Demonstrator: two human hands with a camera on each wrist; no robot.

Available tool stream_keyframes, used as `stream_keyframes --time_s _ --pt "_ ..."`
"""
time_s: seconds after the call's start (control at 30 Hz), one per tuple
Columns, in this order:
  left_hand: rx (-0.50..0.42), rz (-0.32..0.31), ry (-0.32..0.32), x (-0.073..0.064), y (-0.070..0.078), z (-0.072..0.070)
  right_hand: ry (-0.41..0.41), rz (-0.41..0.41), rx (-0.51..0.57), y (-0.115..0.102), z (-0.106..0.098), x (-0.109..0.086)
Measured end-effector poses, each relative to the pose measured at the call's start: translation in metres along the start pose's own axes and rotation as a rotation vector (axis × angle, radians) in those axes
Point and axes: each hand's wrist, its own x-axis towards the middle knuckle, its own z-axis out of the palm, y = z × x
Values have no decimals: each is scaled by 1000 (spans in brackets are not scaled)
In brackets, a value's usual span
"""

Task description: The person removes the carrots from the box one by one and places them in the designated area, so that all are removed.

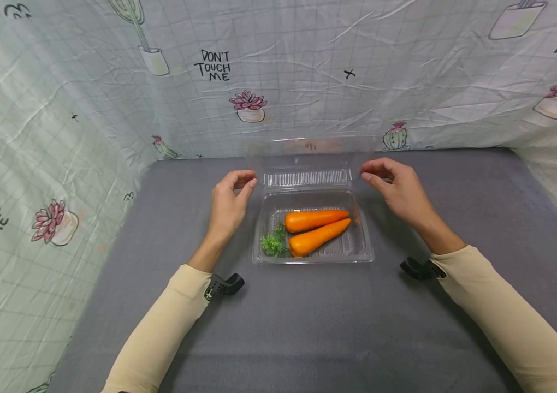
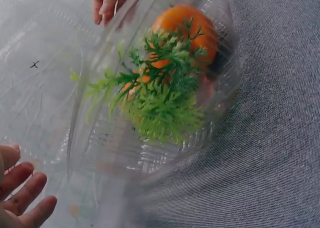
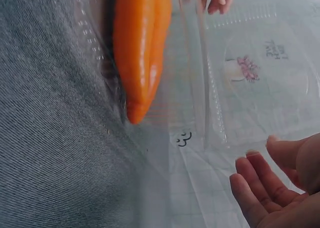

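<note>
**A:** From my remote station, how do the hands stand?

**B:** I see two. The left hand (image 1: 228, 203) and the right hand (image 1: 400, 194) reach forward in mirrored pose, turned inward, each with fingers loosely bent and thumb apart. Both are relaxed, and I see neither gripping; whether their fingertips touch plastic, I cannot tell.

**A:** And between them?

**B:** One rectangular clear plastic container (image 1: 327, 261), nearer the wearer than the fingertips. Its single ribbed, transparent hinged lid (image 1: 308, 177) stands raised, its side edges just beside the two sets of fingertips.

**A:** Contents, counted?

**B:** I count two smooth, tapering orange carrots inside: a far carrot (image 1: 313, 219) and a near carrot (image 1: 318, 238). Both narrow tips point toward the right hand's side, drawing close together. Feathery green foliage (image 1: 273, 244) lies at their thick ends, on the left hand's side; its separate sprigs I cannot count.

**A:** Surroundings?

**B:** One grey cloth surface (image 1: 308, 327) beneath both hands; two beige sleeves, the left sleeve (image 1: 160, 316) and the right sleeve (image 1: 504, 311), behind the wrists.
</note>
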Motion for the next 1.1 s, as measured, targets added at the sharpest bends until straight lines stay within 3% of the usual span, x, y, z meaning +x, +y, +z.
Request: stream_keyframes --time_s 0.13,0.37,0.83,1.1 --pt "-50 -49 -27 1 -3 3 14 8 11 2 5 8" --pt "-144 -158 -113 1 -3 6 -18 72 156 7 13 18" --pt "-376 -418 -235 4 -8 3 -136 194 222 14 14 26" --pt "-474 -496 -297 4 -12 3 -239 278 208 17 11 26"
